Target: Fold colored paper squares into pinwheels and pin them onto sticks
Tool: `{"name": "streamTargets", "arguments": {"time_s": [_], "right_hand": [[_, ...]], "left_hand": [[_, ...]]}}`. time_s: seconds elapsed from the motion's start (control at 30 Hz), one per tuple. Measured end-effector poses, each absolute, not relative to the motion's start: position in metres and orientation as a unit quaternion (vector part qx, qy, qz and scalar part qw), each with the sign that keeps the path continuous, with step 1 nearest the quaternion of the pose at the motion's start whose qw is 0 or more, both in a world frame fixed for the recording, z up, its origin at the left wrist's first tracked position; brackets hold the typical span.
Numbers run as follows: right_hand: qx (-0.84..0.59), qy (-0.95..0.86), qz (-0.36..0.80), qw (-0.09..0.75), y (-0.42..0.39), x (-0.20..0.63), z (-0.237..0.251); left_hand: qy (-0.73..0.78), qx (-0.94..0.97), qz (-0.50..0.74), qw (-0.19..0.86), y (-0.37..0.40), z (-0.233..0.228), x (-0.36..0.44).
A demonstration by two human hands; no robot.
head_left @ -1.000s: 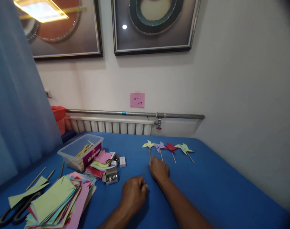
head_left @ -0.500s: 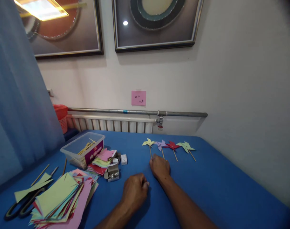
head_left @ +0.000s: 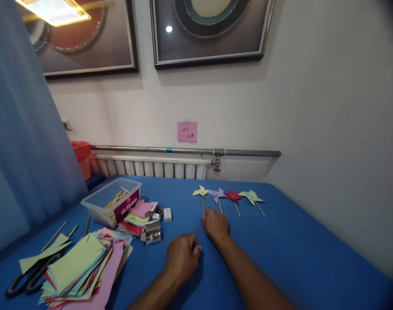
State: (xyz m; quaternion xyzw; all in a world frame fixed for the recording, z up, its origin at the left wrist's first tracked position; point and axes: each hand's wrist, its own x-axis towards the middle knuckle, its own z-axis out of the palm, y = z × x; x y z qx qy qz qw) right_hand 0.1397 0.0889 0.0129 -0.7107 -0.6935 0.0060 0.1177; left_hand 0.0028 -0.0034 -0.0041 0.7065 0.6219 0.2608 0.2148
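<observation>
Blue cloth covers the table (head_left: 280, 241), and both forearms lie across it, reaching forward from the near edge. The right hand (head_left: 215, 224) rests knuckles up, fingers curled under, just short of the stick ends of the yellow pinwheel (head_left: 201, 192) and the purple pinwheel (head_left: 218, 194); whether a fingertip touches a stick cannot be told. A red pinwheel (head_left: 233, 196) and a green pinwheel (head_left: 252, 197) lie further right in the same row. The left hand (head_left: 182, 257) sits nearer, closed in a loose fist on the cloth, holding nothing visible. Paper stack (head_left: 83, 267), scissors (head_left: 28, 277) and a stick box (head_left: 112, 206) lie to the left.
</observation>
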Motion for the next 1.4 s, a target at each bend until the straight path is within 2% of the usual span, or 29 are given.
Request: {"name": "streamTargets", "arguments": {"time_s": [0.4, 0.7, 0.83, 0.93, 1.1, 1.3, 1.4], "right_hand": [[-0.71, -0.69, 0.011, 0.137, 0.087, 0.142, 0.011], [-0.657, -0.735, 0.043, 0.164, 0.052, 0.133, 0.009], [-0.64, -0.725, 0.138, 0.215, 0.027, 0.122, 0.003], [-0.595, -0.711, 0.2, 0.317, 0.003, 0.116, -0.008], [-0.522, -0.753, 0.22, 0.336, -0.022, 0.113, -0.019], [-0.559, -0.74, 0.214, 0.308, -0.02, 0.108, -0.01], [-0.566, -0.741, 0.208, 0.297, -0.019, 0.108, -0.01]], "left_hand": [[0.614, 0.729, 0.229, 0.196, -0.006, -0.003, 0.001], [0.601, 0.746, 0.22, 0.185, -0.004, 0.0, -0.003], [0.604, 0.739, 0.255, 0.156, -0.003, 0.0, -0.005], [0.616, 0.709, 0.321, 0.121, -0.003, 0.008, -0.012], [0.634, 0.646, 0.421, 0.058, 0.001, 0.042, -0.058], [0.759, 0.548, 0.351, 0.02, 0.01, 0.076, -0.156], [0.79, 0.507, 0.345, 0.009, 0.012, 0.084, -0.178]]}}
